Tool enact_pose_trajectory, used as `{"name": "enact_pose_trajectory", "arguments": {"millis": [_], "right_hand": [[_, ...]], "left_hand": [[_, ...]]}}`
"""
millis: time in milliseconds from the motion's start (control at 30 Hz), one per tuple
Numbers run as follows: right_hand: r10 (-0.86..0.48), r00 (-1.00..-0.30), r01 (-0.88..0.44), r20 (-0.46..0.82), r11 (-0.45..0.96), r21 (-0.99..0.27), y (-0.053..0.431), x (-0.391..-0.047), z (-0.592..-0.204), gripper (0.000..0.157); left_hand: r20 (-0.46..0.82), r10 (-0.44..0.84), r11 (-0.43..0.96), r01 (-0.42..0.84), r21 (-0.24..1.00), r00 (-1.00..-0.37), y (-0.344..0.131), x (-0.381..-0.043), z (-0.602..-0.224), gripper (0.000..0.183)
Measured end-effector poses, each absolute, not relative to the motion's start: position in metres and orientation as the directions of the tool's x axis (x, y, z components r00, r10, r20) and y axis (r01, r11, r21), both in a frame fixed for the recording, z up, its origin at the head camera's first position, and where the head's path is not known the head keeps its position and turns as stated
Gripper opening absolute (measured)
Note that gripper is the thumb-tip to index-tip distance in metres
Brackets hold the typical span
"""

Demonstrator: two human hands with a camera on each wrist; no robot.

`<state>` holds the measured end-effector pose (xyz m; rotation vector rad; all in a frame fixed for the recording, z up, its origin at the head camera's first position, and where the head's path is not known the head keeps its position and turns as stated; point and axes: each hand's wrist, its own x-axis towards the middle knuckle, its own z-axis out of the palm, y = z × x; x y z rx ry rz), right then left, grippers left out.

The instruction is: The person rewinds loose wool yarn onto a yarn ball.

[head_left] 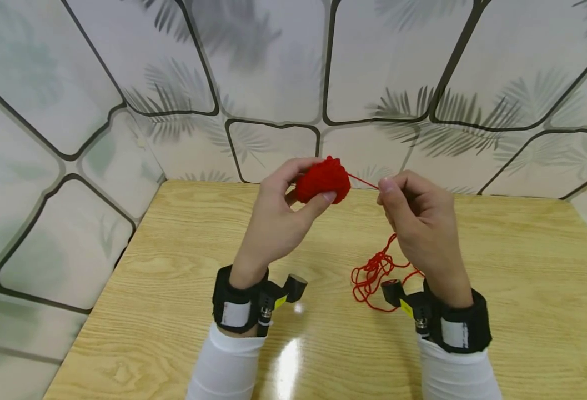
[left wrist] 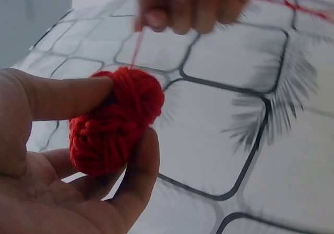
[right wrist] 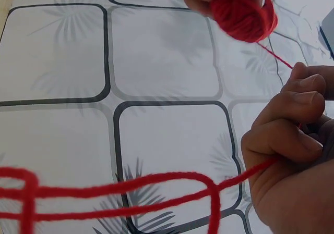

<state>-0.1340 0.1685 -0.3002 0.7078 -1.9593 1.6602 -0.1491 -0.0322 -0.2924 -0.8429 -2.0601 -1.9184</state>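
A ball of red yarn [head_left: 324, 181] is held up above the table by my left hand [head_left: 279, 216], thumb on the near side and fingers around the far side. In the left wrist view the ball [left wrist: 112, 122] sits between thumb and fingertips. From its right side a taut strand [head_left: 363, 181] runs to my right hand [head_left: 420, 222], which pinches it between thumb and forefinger. The right wrist view shows the other fingers curled, with yarn [right wrist: 156, 181] trailing out of that hand. Below it, a loose tangle of red yarn [head_left: 373, 272] lies on the table.
The wooden table [head_left: 163, 311] has a light grain. Behind it and at the left rises a pale wall covering [head_left: 278, 61] with dark outlines and leaf shadows. Each wrist wears a black strap [head_left: 458, 325] with a small camera.
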Motion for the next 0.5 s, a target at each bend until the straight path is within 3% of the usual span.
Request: {"name": "enact_pose_trajectory", "arguments": {"millis": [100, 200, 367, 500], "right_hand": [[-0.099, -0.754, -0.656, 0.650, 0.157, -0.738, 0.167, -0.133, -0.300, 0.012], [-0.148, -0.750, -0.661, 0.644, 0.196, -0.725, 0.165, -0.132, -0.301, 0.012], [-0.275, -0.768, -0.638, 0.578, 0.252, -0.728, 0.156, -0.129, -0.302, 0.012], [-0.326, -0.790, -0.604, 0.520, 0.266, -0.751, 0.148, -0.127, -0.302, 0.011]], "left_hand": [[0.581, 0.224, 0.173, 0.618, 0.767, -0.783, -0.028, -0.148, -0.294, 0.040], [0.618, 0.199, 0.242, 0.650, 0.721, -0.760, -0.025, -0.149, -0.295, 0.042], [0.631, 0.146, 0.187, 0.647, 0.739, -0.762, -0.019, -0.149, -0.296, 0.043], [0.581, 0.103, 0.015, 0.586, 0.810, -0.807, -0.015, -0.147, -0.294, 0.040]]}}
